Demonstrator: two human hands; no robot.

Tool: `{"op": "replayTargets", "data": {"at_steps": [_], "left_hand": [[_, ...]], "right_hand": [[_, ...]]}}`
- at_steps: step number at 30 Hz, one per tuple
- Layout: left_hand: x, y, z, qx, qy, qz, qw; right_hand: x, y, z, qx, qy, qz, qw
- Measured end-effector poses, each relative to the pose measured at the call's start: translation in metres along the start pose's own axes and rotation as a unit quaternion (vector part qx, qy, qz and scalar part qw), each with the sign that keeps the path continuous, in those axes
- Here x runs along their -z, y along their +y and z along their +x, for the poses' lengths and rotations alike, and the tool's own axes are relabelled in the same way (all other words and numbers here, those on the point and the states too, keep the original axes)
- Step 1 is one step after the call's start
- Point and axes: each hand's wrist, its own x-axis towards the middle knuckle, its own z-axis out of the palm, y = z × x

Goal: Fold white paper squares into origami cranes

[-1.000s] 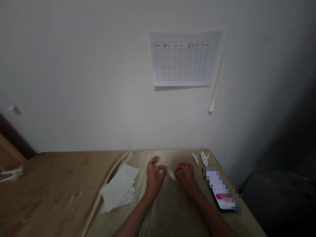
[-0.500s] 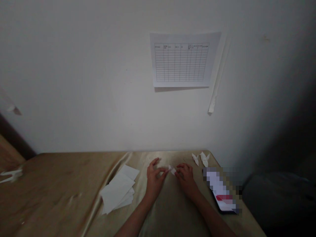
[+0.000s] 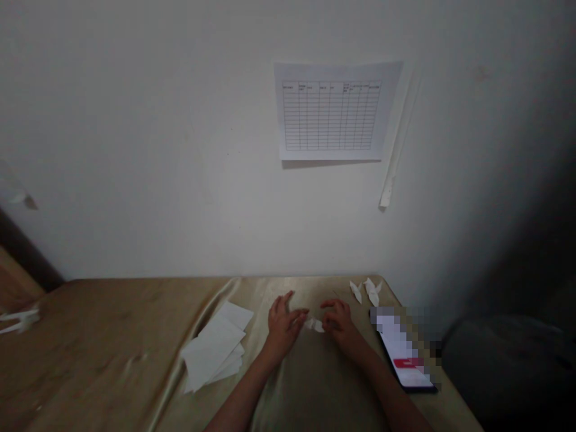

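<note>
Between my two hands is a small piece of folded white paper [image 3: 315, 324], a little above or on the cloth; I cannot tell which. My left hand [image 3: 282, 321] pinches its left end with thumb and forefinger, the other fingers raised. At the paper's right end, my right hand [image 3: 338, 323] grips with its fingertips, its upper fingers curled above. Two finished-looking folded paper figures with pointed tips, a smaller one [image 3: 356, 291] and a larger one [image 3: 372, 291], lie beyond my right hand.
A fanned stack of white paper sheets [image 3: 216, 348] lies left of my hands on the gold tablecloth [image 3: 112, 348]. To the right is a phone [image 3: 407, 354] with a lit screen. A printed table sheet [image 3: 332, 114] hangs on the wall. White strips [image 3: 20, 321] lie far left.
Both hands have shifted slightly toward me with the folded paper, which now sits lower in view and looks flatter. The sheets, figures and phone stay put.
</note>
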Motion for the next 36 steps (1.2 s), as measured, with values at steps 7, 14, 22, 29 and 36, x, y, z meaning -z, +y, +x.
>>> {"op": "replayTargets", "data": {"at_steps": [7, 14, 22, 29, 36], "left_hand": [[0.003, 0.001, -0.001, 0.019, -0.059, -0.014, 0.998], [0.012, 0.006, 0.001, 0.031, -0.039, -0.058, 0.997], [0.01, 0.008, 0.001, 0.038, -0.061, -0.036, 0.997], [0.01, 0.009, 0.002, 0.033, -0.067, -0.027, 0.997], [0.007, 0.007, 0.001, 0.031, -0.076, -0.039, 0.996]], "right_hand": [[0.005, -0.008, -0.002, -0.006, -0.012, -0.001, 1.0], [-0.003, -0.004, -0.001, -0.022, 0.018, 0.006, 1.0], [-0.006, -0.003, 0.001, -0.027, 0.04, 0.024, 0.999], [-0.008, -0.003, 0.001, -0.023, 0.036, 0.02, 0.999], [-0.01, -0.002, 0.001, -0.024, 0.032, 0.023, 0.999]]}}
